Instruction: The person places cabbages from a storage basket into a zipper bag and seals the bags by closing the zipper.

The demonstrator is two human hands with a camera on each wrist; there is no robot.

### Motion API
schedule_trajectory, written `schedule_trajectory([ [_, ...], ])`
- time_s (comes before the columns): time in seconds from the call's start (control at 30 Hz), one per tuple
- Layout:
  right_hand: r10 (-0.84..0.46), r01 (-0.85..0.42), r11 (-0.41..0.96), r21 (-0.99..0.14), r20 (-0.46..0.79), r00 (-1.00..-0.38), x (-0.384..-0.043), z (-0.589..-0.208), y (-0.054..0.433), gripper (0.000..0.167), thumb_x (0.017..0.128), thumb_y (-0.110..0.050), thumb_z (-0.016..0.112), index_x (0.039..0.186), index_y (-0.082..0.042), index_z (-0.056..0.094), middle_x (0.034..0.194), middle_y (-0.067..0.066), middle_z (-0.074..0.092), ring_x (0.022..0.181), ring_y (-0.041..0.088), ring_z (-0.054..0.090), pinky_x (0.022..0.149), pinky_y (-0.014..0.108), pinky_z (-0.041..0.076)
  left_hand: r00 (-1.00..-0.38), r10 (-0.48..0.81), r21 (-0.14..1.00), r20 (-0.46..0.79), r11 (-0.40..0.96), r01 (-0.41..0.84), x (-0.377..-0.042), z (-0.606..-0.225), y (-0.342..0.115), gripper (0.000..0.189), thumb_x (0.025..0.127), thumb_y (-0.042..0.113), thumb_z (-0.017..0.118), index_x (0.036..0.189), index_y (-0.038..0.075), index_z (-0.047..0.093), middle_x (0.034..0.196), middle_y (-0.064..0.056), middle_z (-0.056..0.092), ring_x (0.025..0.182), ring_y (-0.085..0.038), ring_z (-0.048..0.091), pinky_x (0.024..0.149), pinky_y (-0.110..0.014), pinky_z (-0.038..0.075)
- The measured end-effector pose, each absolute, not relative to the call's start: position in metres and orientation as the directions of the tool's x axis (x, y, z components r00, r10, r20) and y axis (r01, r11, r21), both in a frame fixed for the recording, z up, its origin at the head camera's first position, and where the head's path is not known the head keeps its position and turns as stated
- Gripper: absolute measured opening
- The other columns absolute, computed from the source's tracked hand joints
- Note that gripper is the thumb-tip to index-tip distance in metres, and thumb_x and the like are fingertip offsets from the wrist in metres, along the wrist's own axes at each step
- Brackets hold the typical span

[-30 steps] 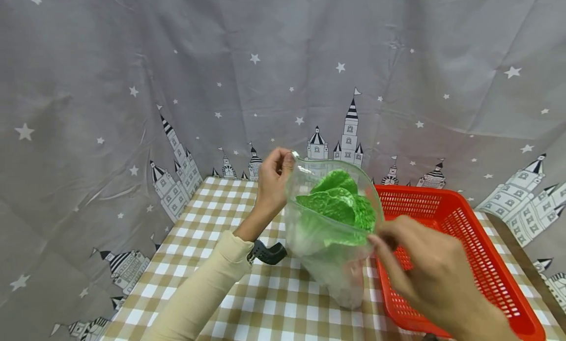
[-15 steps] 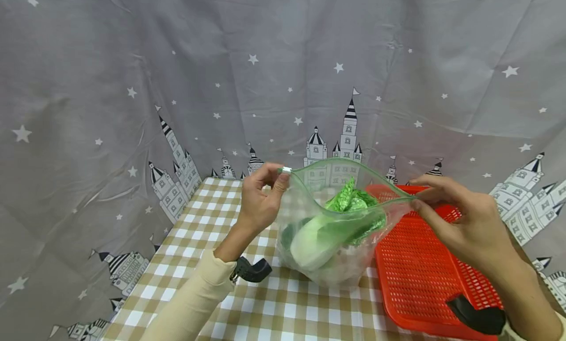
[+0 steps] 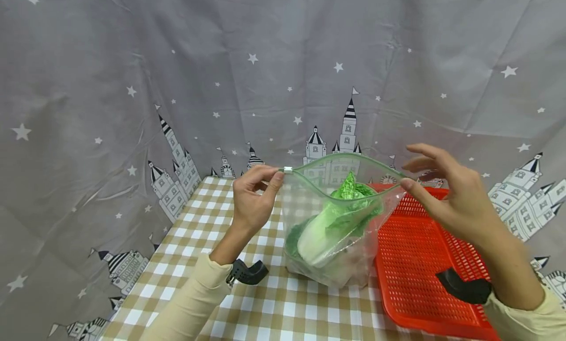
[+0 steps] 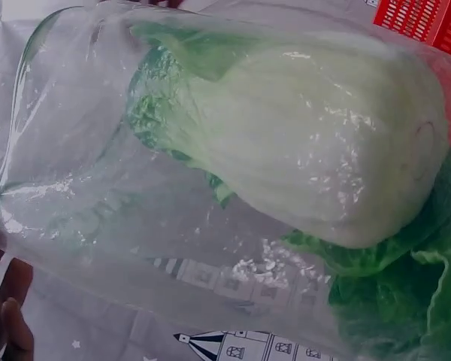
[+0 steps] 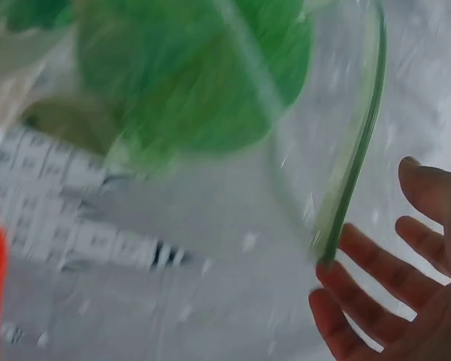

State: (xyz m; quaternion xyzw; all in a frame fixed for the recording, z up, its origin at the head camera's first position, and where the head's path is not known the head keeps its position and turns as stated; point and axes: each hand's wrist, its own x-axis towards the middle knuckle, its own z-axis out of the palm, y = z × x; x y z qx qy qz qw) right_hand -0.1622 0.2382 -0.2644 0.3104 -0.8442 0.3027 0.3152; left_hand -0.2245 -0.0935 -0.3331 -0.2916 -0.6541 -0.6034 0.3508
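Note:
A clear zip bag [image 3: 340, 278] with a green-edged mouth hangs upright between both hands, its mouth gaping. Inside lies a pale cabbage [image 3: 319, 238] with its white base low on the left and leaves up toward the mouth. Darker green leaves [image 4: 391, 301] show beside it in the left wrist view. My left hand [image 3: 254, 198] pinches the bag's left top corner, right beside a white slider [image 3: 288, 170]. The right hand [image 3: 462, 198] has its fingers spread, fingertips at the right top corner. In the right wrist view its thumb [image 5: 428, 184] stands apart from the green edge.
A red plastic basket [image 3: 424, 277] with perforated walls stands on the right, under the right forearm. The table wears a brown-and-white checked cloth [image 3: 247, 311]. Behind it hangs a grey curtain [image 3: 247, 85] printed with castles and stars.
The right hand has moved right and then up, stretching the bag's mouth sideways, and its fingers have spread. The left hand has shifted left. The cabbage has tilted, its white base now showing.

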Motion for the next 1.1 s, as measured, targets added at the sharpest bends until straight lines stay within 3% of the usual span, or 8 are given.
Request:
schedule_trajectory([
  [0.13,-0.42,-0.796,0.546,-0.263,0.736,-0.531,-0.167,-0.251,0.202,0.059,0.078,0.0,0.078,0.133,-0.006,0.057,0.11,0.005,0.067,0.104,0.017,0.059,0.089,0.025,0.044,-0.594,-0.075,0.598,0.801,0.111,0.794,-0.222,-0.331,-0.09,0.007,0.084,-0.012,0.069,0.09,-0.009,0.07,0.079,-0.018,0.064,0.064,-0.011,0.061,0.053,-0.022,0.048],
  [0.23,-0.477,-0.831,0.491,-0.261,0.718,-0.507,-0.17,-0.245,0.173,0.05,0.081,-0.007,0.078,0.128,-0.007,0.061,0.115,0.002,0.066,0.111,0.021,0.058,0.094,0.036,0.043,-0.615,-0.085,0.621,0.784,0.104,0.777,-0.222,-0.334,-0.088,0.007,0.085,-0.01,0.069,0.092,-0.008,0.069,0.078,-0.016,0.065,0.062,-0.011,0.061,0.053,-0.022,0.046],
  [0.43,-0.545,-0.812,0.5,-0.301,0.62,-0.564,-0.183,-0.237,0.124,0.037,0.087,-0.017,0.075,0.122,-0.007,0.065,0.115,0.003,0.067,0.11,0.02,0.06,0.095,0.043,0.044,-0.644,-0.085,0.649,0.76,0.051,0.759,-0.223,-0.338,-0.088,0.008,0.086,-0.005,0.072,0.093,-0.003,0.071,0.079,-0.006,0.066,0.059,-0.012,0.062,0.053,-0.022,0.048],
  [0.63,-0.488,-0.697,0.57,-0.435,0.504,-0.713,-0.195,-0.239,0.091,0.029,0.087,-0.022,0.076,0.11,-0.005,0.072,0.104,0.005,0.071,0.101,0.02,0.065,0.089,0.04,0.049,-0.616,-0.115,0.617,0.779,-0.032,0.786,-0.22,-0.341,-0.085,0.006,0.085,-0.007,0.07,0.091,-0.008,0.069,0.082,-0.003,0.067,0.059,-0.014,0.062,0.057,-0.024,0.052],
  [0.73,-0.455,-0.653,0.569,-0.501,0.47,-0.757,-0.198,-0.245,0.082,0.024,0.087,-0.025,0.077,0.102,-0.006,0.076,0.098,0.004,0.073,0.096,0.019,0.067,0.084,0.038,0.052,-0.603,-0.131,0.6,0.787,-0.069,0.797,-0.217,-0.343,-0.082,0.006,0.086,-0.007,0.07,0.09,-0.01,0.068,0.082,-0.006,0.066,0.059,-0.015,0.061,0.058,-0.024,0.052],
  [0.93,-0.396,-0.687,0.501,-0.527,0.566,-0.723,-0.199,-0.258,0.082,0.012,0.083,-0.015,0.08,0.089,-0.005,0.078,0.085,0.003,0.074,0.08,0.015,0.069,0.074,0.035,0.054,-0.604,-0.139,0.593,0.785,-0.115,0.797,-0.216,-0.344,-0.078,0.006,0.085,-0.012,0.066,0.091,-0.012,0.066,0.083,-0.004,0.067,0.059,-0.011,0.06,0.058,-0.023,0.05],
  [1.1,-0.374,-0.71,0.438,-0.551,0.607,-0.701,-0.2,-0.266,0.087,0.007,0.083,-0.011,0.08,0.087,-0.006,0.078,0.082,-0.001,0.073,0.077,0.011,0.068,0.071,0.032,0.053,-0.619,-0.134,0.607,0.774,-0.12,0.786,-0.215,-0.342,-0.077,0.005,0.086,-0.012,0.065,0.091,-0.012,0.065,0.081,0.001,0.066,0.058,-0.009,0.057,0.054,-0.021,0.047],
])
